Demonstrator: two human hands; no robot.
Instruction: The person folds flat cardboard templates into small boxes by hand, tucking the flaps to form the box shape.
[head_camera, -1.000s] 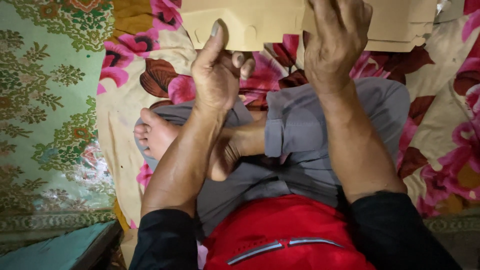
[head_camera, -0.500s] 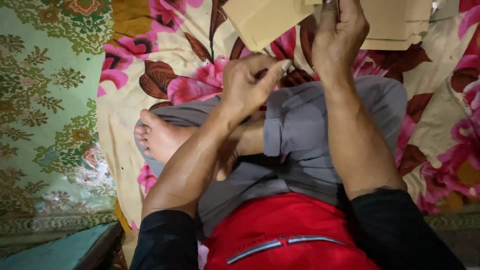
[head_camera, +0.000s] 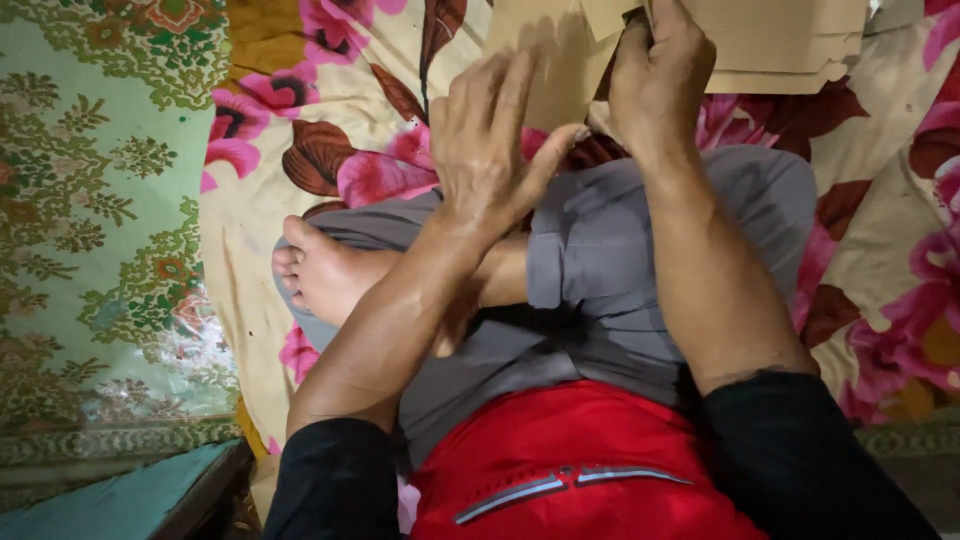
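The right hand (head_camera: 660, 85) has its fingers clamped on a tan cardboard piece (head_camera: 545, 60) above the crossed legs. The left hand (head_camera: 490, 150), fingers together and nearly straight, rests flat against that piece.

Left hand (head_camera: 490, 140): raised in front of the body, back of the hand toward the camera, fingers extended and held close together, thumb spread out toward the right hand. Left forearm: bare, angled up from a black sleeve pushed to the elbow.

Right hand (head_camera: 660, 75): positioned just beside and above the left, fingers curled closed, knuckles toward the camera. Right forearm: bare, running steeply up from a black sleeve. The two wrists stand apart, not touching.
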